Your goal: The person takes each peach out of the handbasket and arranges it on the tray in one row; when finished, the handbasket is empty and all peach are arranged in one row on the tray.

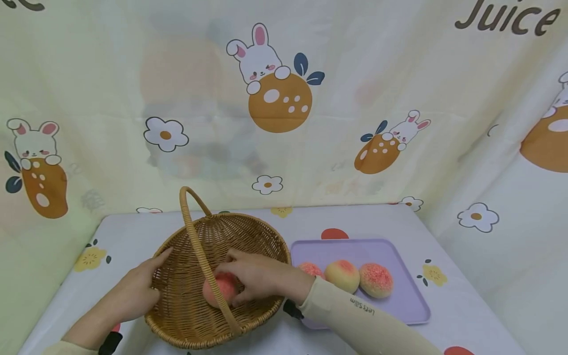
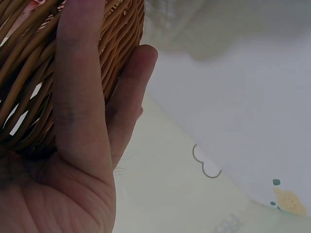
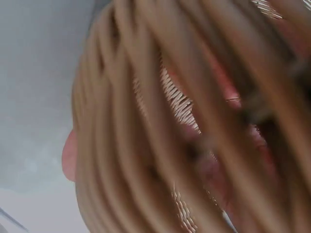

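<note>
Inside a brown wicker basket (image 1: 184, 315), a pinkish-red peach (image 1: 228, 287) sits behind the handle, which partly hides it. My right hand (image 1: 255, 276) reaches over the basket's right side and grips this peach with fingers and thumb. At the left side, my left hand (image 1: 133, 291) rests against the basket. Its fingers (image 2: 80, 97) lie straight along the outer weave in the left wrist view. Blurred basket weave (image 3: 146, 121) fills much of the right wrist view and hides that hand's fingertips.
To the right lies a lilac tray (image 1: 404, 301) bearing a partly covered pink peach (image 1: 312, 269), a yellowish peach (image 1: 342, 276) and a red-speckled peach (image 1: 376, 280). My right forearm crosses the tray's near left corner. A rabbit-print curtain (image 1: 355, 88) hangs behind the table.
</note>
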Demonstrator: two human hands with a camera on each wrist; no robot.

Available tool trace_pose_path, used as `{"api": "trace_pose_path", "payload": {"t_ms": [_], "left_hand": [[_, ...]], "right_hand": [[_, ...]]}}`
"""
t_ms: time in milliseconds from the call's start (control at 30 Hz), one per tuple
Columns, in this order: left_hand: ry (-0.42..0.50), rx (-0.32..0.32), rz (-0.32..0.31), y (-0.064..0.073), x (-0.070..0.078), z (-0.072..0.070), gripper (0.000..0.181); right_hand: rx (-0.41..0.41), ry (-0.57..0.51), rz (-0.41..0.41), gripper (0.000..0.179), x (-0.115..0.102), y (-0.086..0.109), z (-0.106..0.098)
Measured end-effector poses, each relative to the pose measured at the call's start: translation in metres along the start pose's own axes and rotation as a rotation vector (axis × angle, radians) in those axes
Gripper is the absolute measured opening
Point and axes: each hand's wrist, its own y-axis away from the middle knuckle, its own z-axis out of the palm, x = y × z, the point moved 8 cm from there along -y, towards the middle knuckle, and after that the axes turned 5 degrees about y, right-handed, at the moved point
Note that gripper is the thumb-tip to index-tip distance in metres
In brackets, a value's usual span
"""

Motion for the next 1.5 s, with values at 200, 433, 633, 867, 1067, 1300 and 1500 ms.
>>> {"api": "trace_pose_path", "payload": {"t_ms": [200, 433, 633, 867, 1067, 1300, 1500], "left_hand": [[-0.007, 0.01, 0.012, 0.0, 0.002, 0.0, 0.09], [-0.012, 0.014, 0.01, 0.001, 0.003, 0.0, 0.091], [-0.007, 0.012, 0.013, 0.001, 0.003, 0.001, 0.092], [-0.008, 0.007, 0.004, 0.002, 0.001, 0.002, 0.091], [-0.008, 0.006, 0.01, 0.002, 0.001, 0.002, 0.091], [-0.021, 0.013, 0.029, 0.002, 0.003, -0.001, 0.09], [-0.027, 0.009, 0.023, 0.0, 0.002, -0.002, 0.089]], "right_hand": [[-0.005, -0.049, -0.014, 0.052, -0.002, -0.001, 0.005], [-0.036, -0.009, 0.045, 0.071, 0.001, 0.0, 0.012], [-0.039, -0.029, 0.052, 0.065, 0.002, 0.002, 0.013], [0.098, -0.026, 0.048, 0.073, 0.006, 0.007, -0.004], [0.28, -0.298, 0.038, 0.073, 0.024, 0.032, -0.037], [0.49, -0.8, -0.066, 0.068, 0.055, 0.08, -0.062], [0.603, -0.932, -0.094, 0.065, 0.082, 0.122, -0.067]]}}
